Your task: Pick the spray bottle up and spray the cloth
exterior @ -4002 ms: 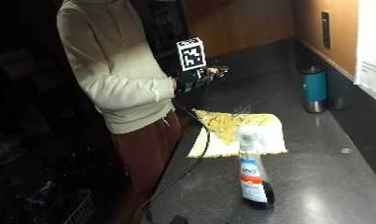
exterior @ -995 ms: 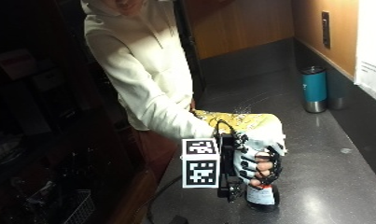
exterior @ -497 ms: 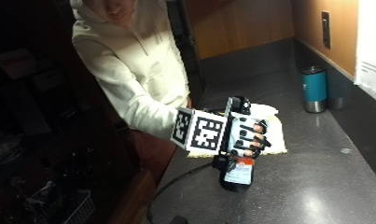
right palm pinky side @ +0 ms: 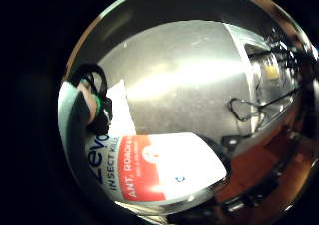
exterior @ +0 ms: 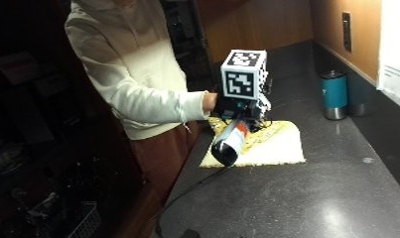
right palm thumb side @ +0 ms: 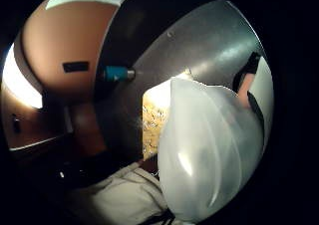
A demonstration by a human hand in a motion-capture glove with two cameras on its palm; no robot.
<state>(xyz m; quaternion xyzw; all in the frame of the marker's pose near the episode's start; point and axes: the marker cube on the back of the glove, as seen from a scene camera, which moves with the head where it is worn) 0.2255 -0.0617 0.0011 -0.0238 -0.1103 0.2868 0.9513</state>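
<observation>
The spray bottle [exterior: 229, 141] is gripped by the gloved right hand [exterior: 242, 106], fingers curled round it, and held tilted above the yellow cloth [exterior: 272, 146] on the dark counter [exterior: 305, 198].

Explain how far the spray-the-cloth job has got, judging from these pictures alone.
Done: the spray bottle is off the counter. In hand: the gloved right hand grips it, tilted, over the yellow cloth. Left: the spraying itself; no mist or wet patch can be made out.
</observation>
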